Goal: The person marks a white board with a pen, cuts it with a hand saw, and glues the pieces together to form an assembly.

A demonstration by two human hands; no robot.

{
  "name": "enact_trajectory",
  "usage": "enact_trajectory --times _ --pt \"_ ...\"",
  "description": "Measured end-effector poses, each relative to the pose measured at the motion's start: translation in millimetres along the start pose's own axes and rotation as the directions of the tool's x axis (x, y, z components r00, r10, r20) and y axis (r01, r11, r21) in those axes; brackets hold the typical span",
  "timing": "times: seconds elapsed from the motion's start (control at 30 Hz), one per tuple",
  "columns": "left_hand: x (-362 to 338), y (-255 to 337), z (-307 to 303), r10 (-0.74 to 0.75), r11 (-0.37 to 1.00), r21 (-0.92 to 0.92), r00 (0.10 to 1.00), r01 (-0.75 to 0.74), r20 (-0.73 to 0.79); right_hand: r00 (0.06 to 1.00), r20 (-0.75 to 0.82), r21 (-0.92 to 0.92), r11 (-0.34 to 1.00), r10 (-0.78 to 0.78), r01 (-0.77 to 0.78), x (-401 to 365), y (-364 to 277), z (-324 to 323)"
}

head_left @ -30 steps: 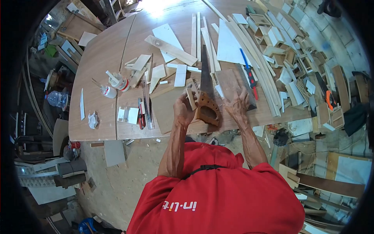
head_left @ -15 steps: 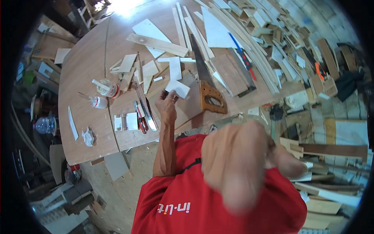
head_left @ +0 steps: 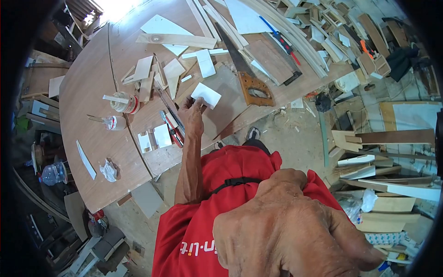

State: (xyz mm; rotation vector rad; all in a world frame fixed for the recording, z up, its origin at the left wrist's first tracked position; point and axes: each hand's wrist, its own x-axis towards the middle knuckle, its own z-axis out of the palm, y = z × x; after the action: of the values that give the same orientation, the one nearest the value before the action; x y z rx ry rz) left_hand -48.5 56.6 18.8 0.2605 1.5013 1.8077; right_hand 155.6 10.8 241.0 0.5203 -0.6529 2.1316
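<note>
My left hand (head_left: 192,114) is closed on the lower left corner of a small white rectangular piece (head_left: 206,95), thumb on top, above a grey-brown board (head_left: 226,99). Another white piece (head_left: 206,63) lies just beyond it. A handsaw with a wooden handle (head_left: 256,90) rests to the right. My right hand (head_left: 290,226) is large and close to the camera, over the red apron (head_left: 230,168). Its back and thumb show, but its fingertips are hidden, so what it holds, if anything, cannot be made out.
On the wooden table (head_left: 87,106) stand a tub with a stick (head_left: 124,102) and a small white jar (head_left: 115,123). Cutters (head_left: 171,129), a crumpled wad (head_left: 108,171) and wood strips lie about. Wood offcuts (head_left: 387,138) are piled at the right.
My right hand has come closer to the camera and lower in view. The view has shifted, showing more floor and a foot. My left hand still grips the white piece, now apart from the other one.
</note>
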Motion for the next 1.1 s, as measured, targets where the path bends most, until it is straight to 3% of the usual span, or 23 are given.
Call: enact_trajectory --times 0.67,0.97,1.03,1.1 --pt "-4.8 -1.1 -27.5 -0.045 0.999 0.027 0.998 0.044 0.039 0.975 -0.205 -0.344 0.927 0.079 -0.148 -2.0 12.4 17.4" --pt "-4.1 -8.3 -31.4 -0.053 0.999 0.005 0.998 0.053 0.019 0.947 -0.292 -0.429 0.868 0.131 -0.252 2.0 13.4 -2.3" --pt "-1.1 -4.1 -32.3 -0.090 0.996 0.003 0.996 0.090 0.001 0.945 -0.288 -0.430 0.860 0.158 -0.275 45.1 43.9 -33.9" --pt "-2.3 -0.9 -34.5 -0.031 0.999 -0.045 0.999 0.030 -0.009 0.944 -0.273 -0.432 0.853 0.185 -0.292 73.9 41.4 -59.7"
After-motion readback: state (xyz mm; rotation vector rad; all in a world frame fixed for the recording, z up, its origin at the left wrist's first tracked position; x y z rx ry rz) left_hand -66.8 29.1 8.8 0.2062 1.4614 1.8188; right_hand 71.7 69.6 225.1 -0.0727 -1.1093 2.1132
